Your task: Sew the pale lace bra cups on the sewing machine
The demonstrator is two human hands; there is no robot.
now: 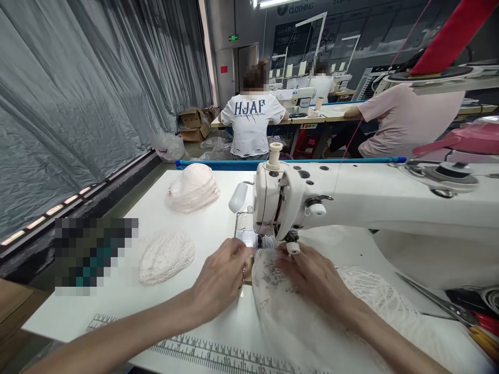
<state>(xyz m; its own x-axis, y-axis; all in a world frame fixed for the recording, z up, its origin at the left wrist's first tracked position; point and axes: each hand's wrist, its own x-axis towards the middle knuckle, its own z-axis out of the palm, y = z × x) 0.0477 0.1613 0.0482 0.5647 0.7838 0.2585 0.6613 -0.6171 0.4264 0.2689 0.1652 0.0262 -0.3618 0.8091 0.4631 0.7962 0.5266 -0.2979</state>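
Observation:
A sheer white lace fabric [273, 306] lies under the head of a white sewing machine [351, 192] and spreads toward me. My left hand [222, 272] is at the left of the needle area, fingers curled and closed at the fabric's edge. On the right, my right hand [315, 272] rests on the lace with bent fingers pinching it near the presser foot; the machine's thread knob [293, 248] partly covers those fingers. The needle itself is hard to make out. More patterned lace [374, 285] lies beyond my right forearm.
Pale lace cups [194, 187] are stacked at the table's back left, with a flat lace stack [167, 257] nearer. Scissors [436, 298] lie at right. A ruler scale [210, 353] runs along the front. Other people [253, 122] sit at machines ahead.

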